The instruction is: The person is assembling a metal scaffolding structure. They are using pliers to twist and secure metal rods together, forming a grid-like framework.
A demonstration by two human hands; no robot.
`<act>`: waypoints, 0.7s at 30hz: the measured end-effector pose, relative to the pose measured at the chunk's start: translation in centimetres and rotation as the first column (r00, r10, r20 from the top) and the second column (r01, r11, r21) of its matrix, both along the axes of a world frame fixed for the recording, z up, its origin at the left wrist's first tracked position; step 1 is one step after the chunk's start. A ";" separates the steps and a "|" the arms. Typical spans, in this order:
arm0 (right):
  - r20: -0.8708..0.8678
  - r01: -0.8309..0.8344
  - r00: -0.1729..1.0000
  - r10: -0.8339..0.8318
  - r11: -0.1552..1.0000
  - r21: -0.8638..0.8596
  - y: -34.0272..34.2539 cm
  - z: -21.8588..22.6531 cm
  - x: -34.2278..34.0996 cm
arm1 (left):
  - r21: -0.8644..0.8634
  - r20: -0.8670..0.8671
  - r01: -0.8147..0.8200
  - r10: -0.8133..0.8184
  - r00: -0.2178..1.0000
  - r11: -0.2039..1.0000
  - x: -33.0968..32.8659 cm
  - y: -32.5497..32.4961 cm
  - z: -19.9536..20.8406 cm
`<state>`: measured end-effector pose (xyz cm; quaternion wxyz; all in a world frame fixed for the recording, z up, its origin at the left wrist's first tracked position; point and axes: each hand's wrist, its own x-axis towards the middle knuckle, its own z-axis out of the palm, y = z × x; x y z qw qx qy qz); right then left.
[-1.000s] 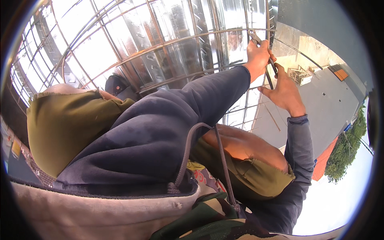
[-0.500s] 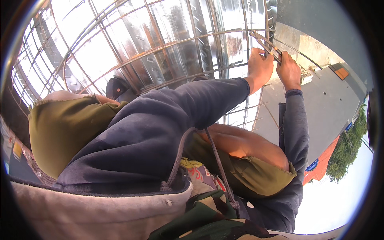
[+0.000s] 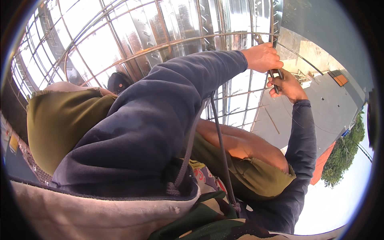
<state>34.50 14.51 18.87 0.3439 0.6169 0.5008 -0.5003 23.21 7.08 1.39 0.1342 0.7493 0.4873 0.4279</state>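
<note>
Steel pincers [image 3: 277, 75] reach up to a crossing of bars at the right edge of a rusty rebar mesh [image 3: 188, 40]. Their jaws are at the bars, but what they bite on is too small to tell. My left hand [image 3: 262, 57] is closed over the upper part of the pincers and hides it. Just below, my right hand [image 3: 289, 86] grips the handle ends, its fingers curled around them. A thin wire seems to trail below the right hand.
Shiny corrugated metal decking [image 3: 176, 52] lies under the mesh. A dark shoe [image 3: 118, 83] rests at the mesh's near side. My bare knee [image 3: 256, 146] is between my arms. Right of the mesh are a grey surface [image 3: 316, 108], an orange-brown block [image 3: 338, 78] and a tree [image 3: 343, 160].
My left hand has moved up over the pincers, and my right hand has shifted down to the handle ends. The handles look closer together. The view has shifted slightly.
</note>
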 end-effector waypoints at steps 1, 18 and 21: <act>0.018 -0.077 0.997 0.076 0.992 0.103 -0.8 1.1 -0.5 | -0.009 -0.013 0.042 -0.042 0.999 0.999 -0.1 0.0 -0.4; 0.337 -0.603 0.788 0.516 0.533 0.593 -8.2 9.8 4.4 | -0.316 0.132 0.353 -0.327 0.936 0.881 -2.2 2.7 3.1; 0.093 -0.251 0.956 0.279 0.609 0.753 -3.6 11.7 3.4 | -0.364 0.077 0.355 -0.352 0.933 0.861 -3.0 3.6 2.2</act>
